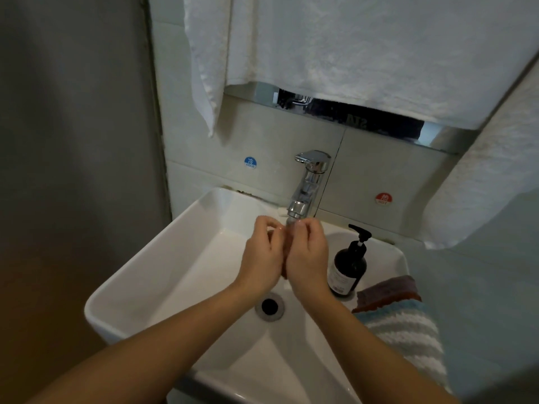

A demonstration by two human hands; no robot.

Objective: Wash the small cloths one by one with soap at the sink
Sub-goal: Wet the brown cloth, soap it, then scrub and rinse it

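- Cloths (388,293), a small stack, lie on the sink (163,258) rim at the right, beside the soap bottle (348,265).
- Left hand (261,255) and right hand (307,255) meet under the faucet (309,185), fingers curled; a pinkish scrap seems held between them, though I cannot tell.
- Stack lies right of both hands, nearer the right grip.

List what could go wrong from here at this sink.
1. The soap bottle stands on the sink rim right beside the right hand; an elbow swing could tip it into the basin.
2. The folded cloths lie on the rim's right corner, partly overhanging, and could slide off.
3. Both hands, the left hand included, crowd under the tap spout; water could splash onto the dry cloths.
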